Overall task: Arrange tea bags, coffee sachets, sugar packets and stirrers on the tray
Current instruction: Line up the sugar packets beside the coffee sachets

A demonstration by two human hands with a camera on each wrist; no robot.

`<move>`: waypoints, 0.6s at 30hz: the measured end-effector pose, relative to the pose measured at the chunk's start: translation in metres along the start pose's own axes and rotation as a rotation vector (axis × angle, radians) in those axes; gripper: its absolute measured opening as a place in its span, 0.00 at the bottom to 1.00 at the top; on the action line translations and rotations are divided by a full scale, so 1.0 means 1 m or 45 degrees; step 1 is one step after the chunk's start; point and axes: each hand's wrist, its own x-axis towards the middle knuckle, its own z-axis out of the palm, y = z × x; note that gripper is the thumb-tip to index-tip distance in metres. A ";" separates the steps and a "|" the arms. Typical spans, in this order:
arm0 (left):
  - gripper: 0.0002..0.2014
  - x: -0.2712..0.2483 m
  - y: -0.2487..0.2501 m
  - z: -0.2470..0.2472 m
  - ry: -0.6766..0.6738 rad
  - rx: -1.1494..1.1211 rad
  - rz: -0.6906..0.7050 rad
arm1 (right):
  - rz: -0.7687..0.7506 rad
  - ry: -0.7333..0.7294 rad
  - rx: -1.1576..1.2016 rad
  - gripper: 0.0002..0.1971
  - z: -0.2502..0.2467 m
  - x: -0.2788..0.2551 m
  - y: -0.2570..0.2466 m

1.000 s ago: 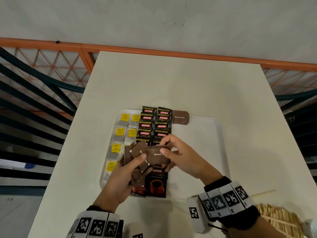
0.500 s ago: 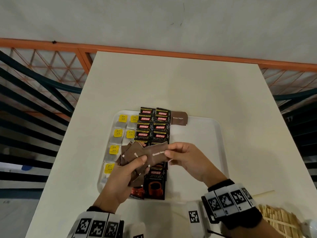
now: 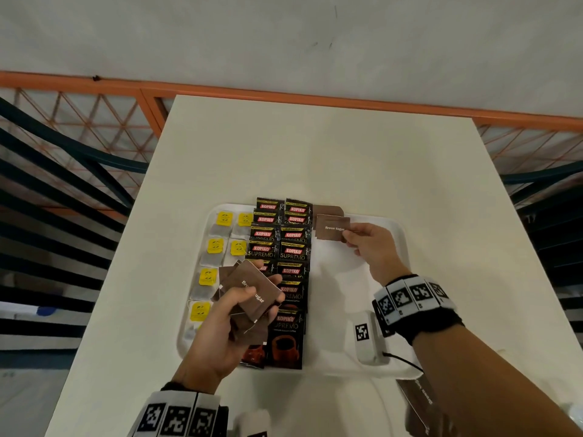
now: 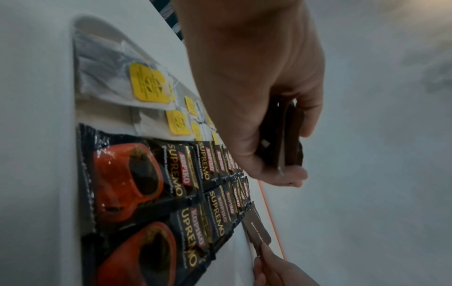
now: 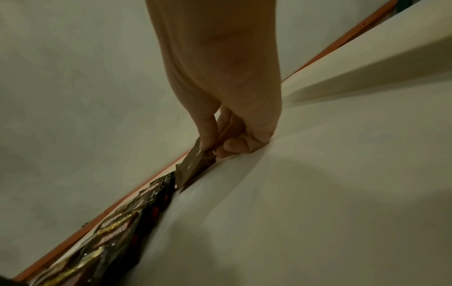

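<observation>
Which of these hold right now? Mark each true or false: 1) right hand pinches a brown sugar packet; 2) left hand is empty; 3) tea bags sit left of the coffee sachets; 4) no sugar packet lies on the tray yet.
1) True: the right hand pinches a brown sugar packet over the tray.
2) False: the left hand holds a stack of sugar packets.
3) True: the tea bags lie left of the coffee sachets.
4) False: a placed sugar packet lies at the far edge.

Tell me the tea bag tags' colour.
Yellow, with a dark emblem; the tea bag tags show best in the left wrist view.
</observation>
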 end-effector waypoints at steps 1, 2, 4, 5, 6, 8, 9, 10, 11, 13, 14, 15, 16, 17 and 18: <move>0.18 0.000 0.000 0.000 -0.011 -0.009 -0.001 | -0.013 0.014 -0.034 0.07 0.001 0.003 0.000; 0.18 0.000 0.000 0.000 -0.015 -0.005 0.002 | -0.027 0.031 -0.063 0.07 0.003 0.005 0.000; 0.18 0.000 0.001 0.000 -0.003 0.028 0.016 | -0.056 0.066 -0.101 0.05 0.005 0.008 0.001; 0.19 -0.001 0.001 -0.001 0.006 0.052 0.027 | -0.070 0.084 -0.117 0.04 0.006 0.009 0.002; 0.19 -0.001 0.001 -0.001 0.017 0.077 0.038 | -0.085 0.100 -0.139 0.05 0.006 0.010 0.003; 0.19 -0.001 0.000 -0.001 0.048 0.138 0.053 | -0.114 0.126 -0.187 0.07 0.007 0.011 0.005; 0.19 0.000 -0.001 -0.001 0.067 0.175 0.056 | -0.127 0.137 -0.207 0.07 0.008 0.011 0.005; 0.18 0.000 -0.002 -0.001 0.090 0.208 0.054 | -0.138 0.149 -0.225 0.08 0.008 0.011 0.005; 0.18 0.001 -0.003 -0.002 0.114 0.234 0.047 | -0.151 0.162 -0.239 0.10 0.009 0.011 0.006; 0.19 0.003 -0.004 -0.002 0.151 0.284 0.034 | -0.167 0.188 -0.266 0.11 0.010 0.012 0.007; 0.21 0.003 -0.005 -0.002 0.168 0.308 0.027 | -0.171 0.198 -0.281 0.11 0.010 0.012 0.007; 0.22 0.004 -0.006 -0.003 0.184 0.324 0.024 | -0.176 0.205 -0.292 0.10 0.011 0.011 0.007; 0.23 0.005 -0.006 -0.003 0.196 0.329 0.023 | -0.183 0.210 -0.294 0.09 0.011 0.009 0.006; 0.23 0.005 -0.007 -0.003 0.205 0.328 0.020 | -0.192 0.212 -0.295 0.08 0.012 0.006 0.005; 0.21 0.006 -0.007 -0.003 0.212 0.323 0.017 | -0.212 0.208 -0.303 0.07 0.013 0.002 0.003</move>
